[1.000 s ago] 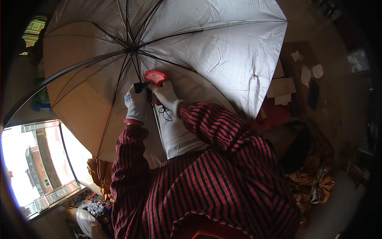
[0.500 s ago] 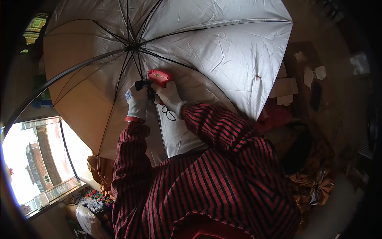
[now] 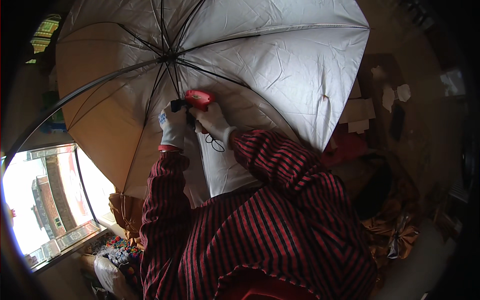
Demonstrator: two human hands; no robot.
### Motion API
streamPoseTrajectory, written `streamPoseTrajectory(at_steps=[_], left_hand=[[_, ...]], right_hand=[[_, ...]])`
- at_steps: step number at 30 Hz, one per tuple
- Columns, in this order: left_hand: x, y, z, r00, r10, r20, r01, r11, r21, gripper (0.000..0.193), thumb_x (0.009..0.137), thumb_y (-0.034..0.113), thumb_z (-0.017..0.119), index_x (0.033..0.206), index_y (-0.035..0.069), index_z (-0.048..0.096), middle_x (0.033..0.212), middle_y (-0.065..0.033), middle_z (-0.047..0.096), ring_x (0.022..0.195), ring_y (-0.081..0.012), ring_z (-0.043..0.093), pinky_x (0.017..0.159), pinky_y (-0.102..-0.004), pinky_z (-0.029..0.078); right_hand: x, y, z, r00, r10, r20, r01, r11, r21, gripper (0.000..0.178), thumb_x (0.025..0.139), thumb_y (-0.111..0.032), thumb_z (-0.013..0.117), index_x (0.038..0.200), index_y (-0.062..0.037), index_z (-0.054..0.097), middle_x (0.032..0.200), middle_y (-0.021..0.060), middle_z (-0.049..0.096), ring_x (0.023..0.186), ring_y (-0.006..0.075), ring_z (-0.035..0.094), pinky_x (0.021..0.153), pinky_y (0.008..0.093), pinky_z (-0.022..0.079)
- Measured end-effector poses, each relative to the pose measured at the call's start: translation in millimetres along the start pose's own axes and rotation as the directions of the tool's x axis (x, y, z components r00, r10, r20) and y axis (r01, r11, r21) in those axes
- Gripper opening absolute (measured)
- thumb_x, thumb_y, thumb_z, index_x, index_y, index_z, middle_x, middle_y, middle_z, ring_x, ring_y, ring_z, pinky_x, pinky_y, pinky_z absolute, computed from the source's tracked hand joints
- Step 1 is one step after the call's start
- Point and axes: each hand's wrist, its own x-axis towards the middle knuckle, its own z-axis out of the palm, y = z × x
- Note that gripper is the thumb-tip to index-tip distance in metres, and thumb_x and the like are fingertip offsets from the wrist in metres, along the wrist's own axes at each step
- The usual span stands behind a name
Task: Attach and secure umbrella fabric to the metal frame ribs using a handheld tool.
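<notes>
A: Containers first. Any?

B: None clearly readable. Below the left hand [image 3: 173,127], at the lower edge, a pale bag [image 3: 111,277] lies beside a heap of small multicoloured bits [image 3: 116,246]; whether the bits sit in anything, cannot tell. Far right of the right hand [image 3: 214,121], crumpled brown wrapping [image 3: 395,227] sits in shadow, contents not legible.

A: Hidden or cut off?

B: The open umbrella [image 3: 280,65], pale silver lining toward the camera, fills the space above and around both hands. Its canopy runs out of the top edge. Dark ribs [image 3: 125,67] meet at a hub [image 3: 170,57] just above the hands. The shaft below the hub is mostly covered by the gloves. Striped red-and-black sleeves [image 3: 280,220] cover the lower canopy. Right side is dim: pale scraps [image 3: 395,95] on a dark surface, kind unclear. Down-left of the left hand, a bright window [image 3: 45,205], overexposed.

A: Hands?

B: Both in white gloves, close together, touching. Left hand curled closed around a dark part [image 3: 176,105] on the shaft, fingers wrapped. Right hand closed on a red tool [image 3: 200,98], its body sticking out above the fingers, set against the shaft just beside the left hand. Tool type not identifiable. A thin dark loop [image 3: 215,144] hangs at the right wrist.
</notes>
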Motion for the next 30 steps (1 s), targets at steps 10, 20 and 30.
streamPoseTrajectory(at_steps=[10,20,30], left_hand=[[-4.6,3.5,-5.8,0.994,0.108,0.014,-0.106,0.989,-0.102,0.02,0.079,0.012,0.064,0.094,0.002,0.069,0.07,-0.008,0.065,0.057,-0.0166,0.061,0.049,-0.0298,0.046],[-17.5,25.1,-19.6,0.984,-0.104,0.142,0.137,0.959,-0.248,0.015,0.083,0.013,0.062,0.092,0.003,0.068,0.06,-0.003,0.058,0.046,-0.0114,0.052,0.041,-0.0269,0.039],[-15.4,23.0,-19.2,0.986,-0.06,0.158,0.105,0.95,-0.295,0.015,0.084,0.015,0.061,0.091,0.004,0.068,0.06,-0.0023,0.057,0.046,-0.0106,0.052,0.04,-0.0258,0.039]], right_hand=[[35.1,36.4,-15.0,0.955,-0.148,0.256,-0.054,0.763,0.644,0.03,0.086,-0.015,0.067,0.112,-0.0025,0.061,0.101,0.0043,0.065,0.085,0.0127,0.065,0.075,0.0295,0.054],[28.8,18.0,-28.7,0.89,-0.086,0.447,-0.256,0.717,0.649,0.022,0.09,-0.022,0.062,0.105,-0.0055,0.06,0.099,0.0047,0.066,0.085,0.0151,0.066,0.076,0.0302,0.054],[30.2,5.1,-28.9,0.875,-0.05,0.481,-0.191,0.879,0.438,0.026,0.089,-0.028,0.063,0.107,-0.0091,0.059,0.094,0.0038,0.067,0.077,0.0146,0.066,0.064,0.0336,0.055]])
